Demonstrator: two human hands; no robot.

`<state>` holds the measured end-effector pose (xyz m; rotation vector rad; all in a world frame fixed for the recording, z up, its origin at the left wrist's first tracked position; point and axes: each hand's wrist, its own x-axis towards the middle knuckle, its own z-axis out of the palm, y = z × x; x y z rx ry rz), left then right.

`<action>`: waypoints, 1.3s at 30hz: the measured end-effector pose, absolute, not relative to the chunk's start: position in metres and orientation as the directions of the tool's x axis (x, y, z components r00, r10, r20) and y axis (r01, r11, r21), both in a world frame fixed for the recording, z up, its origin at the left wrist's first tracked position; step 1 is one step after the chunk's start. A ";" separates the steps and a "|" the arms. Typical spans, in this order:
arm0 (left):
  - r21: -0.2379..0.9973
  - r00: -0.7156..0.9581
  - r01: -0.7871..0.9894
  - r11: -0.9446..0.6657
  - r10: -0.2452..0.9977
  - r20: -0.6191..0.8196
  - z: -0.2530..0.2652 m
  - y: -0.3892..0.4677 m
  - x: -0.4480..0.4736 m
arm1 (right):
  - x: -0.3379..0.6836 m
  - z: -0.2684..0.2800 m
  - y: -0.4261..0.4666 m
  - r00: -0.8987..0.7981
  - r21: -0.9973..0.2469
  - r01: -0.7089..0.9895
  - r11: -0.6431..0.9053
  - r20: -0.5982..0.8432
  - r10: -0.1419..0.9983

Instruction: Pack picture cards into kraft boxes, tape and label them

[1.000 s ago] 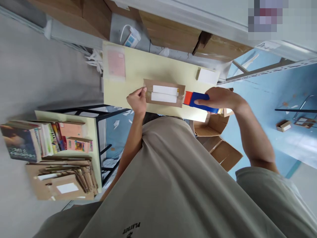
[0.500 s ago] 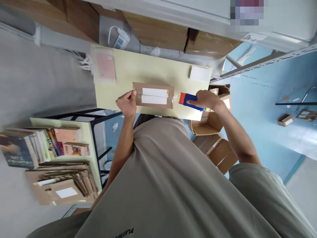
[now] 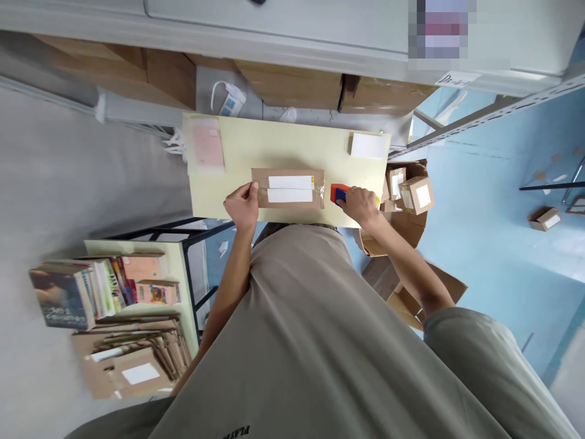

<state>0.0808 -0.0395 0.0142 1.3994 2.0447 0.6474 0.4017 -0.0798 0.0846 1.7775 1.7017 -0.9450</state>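
Note:
A flat brown cardboard box (image 3: 290,203) with two white labels lies on the pale yellow tabletop (image 3: 283,140), close to my body. Clear shiny tape shows at its right end. My left hand (image 3: 243,206) pinches the box's left edge between thumb and fingers. Just beyond the right end, my right hand (image 3: 362,206) is wrapped round a blue and orange tape dispenser (image 3: 339,192). The dispenser's orange end points at the box, with a small gap between them. Much of its body is hidden under my fingers.
On the table lie a pink sheet (image 3: 206,145) at left and a white stack (image 3: 367,145) at right. A carton of small boxes (image 3: 415,194) stands off the right edge. Books (image 3: 105,286) and flattened cardboard (image 3: 137,360) fill a lower-left stand. Large cartons (image 3: 297,85) line the back.
The view has shifted. My right hand has come closer to the box's right end, and the tape dispenser looks shorter, turned or tilted. My left hand stays on the box's left edge.

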 end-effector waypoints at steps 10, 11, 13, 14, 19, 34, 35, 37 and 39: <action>0.799 -0.184 0.584 0.146 0.982 -0.045 0.030 -0.003 0.079 | 0.432 0.140 -0.074 0.282 -0.251 0.852 -0.459 -0.520 0.806; 0.828 -0.108 0.560 0.032 0.994 0.034 0.040 0.004 0.089 | 0.433 0.147 -0.067 0.283 -0.310 0.832 -0.460 -0.475 0.833; 0.843 0.090 0.493 -0.216 0.976 0.198 0.067 0.019 0.115 | 0.432 0.160 -0.048 0.288 -0.415 0.798 -0.437 -0.374 0.881; 0.828 0.198 0.458 -0.324 0.945 0.261 0.081 0.027 0.131 | 0.430 0.167 -0.036 0.292 -0.460 0.784 -0.417 -0.321 0.901; 0.752 0.449 0.227 -0.618 0.752 0.483 0.136 0.084 0.208 | 0.415 0.195 0.041 0.250 -0.581 0.782 -0.225 -0.039 0.968; 0.853 0.355 0.336 -0.400 0.892 0.279 0.104 0.086 0.143 | 0.418 0.146 0.168 0.169 -0.273 0.957 -0.100 0.242 0.956; 0.868 0.305 0.373 -0.329 0.927 0.220 0.091 0.077 0.124 | 0.420 0.142 0.156 0.170 -0.266 0.959 -0.098 0.263 0.950; 0.892 0.171 0.426 -0.154 0.981 0.088 0.062 0.057 0.087 | 0.420 0.127 0.120 0.206 -0.301 0.947 -0.109 0.313 0.927; 0.891 0.035 0.451 0.046 0.997 -0.069 0.034 0.033 0.055 | 0.409 0.103 0.069 0.267 -0.406 0.905 -0.131 0.300 0.916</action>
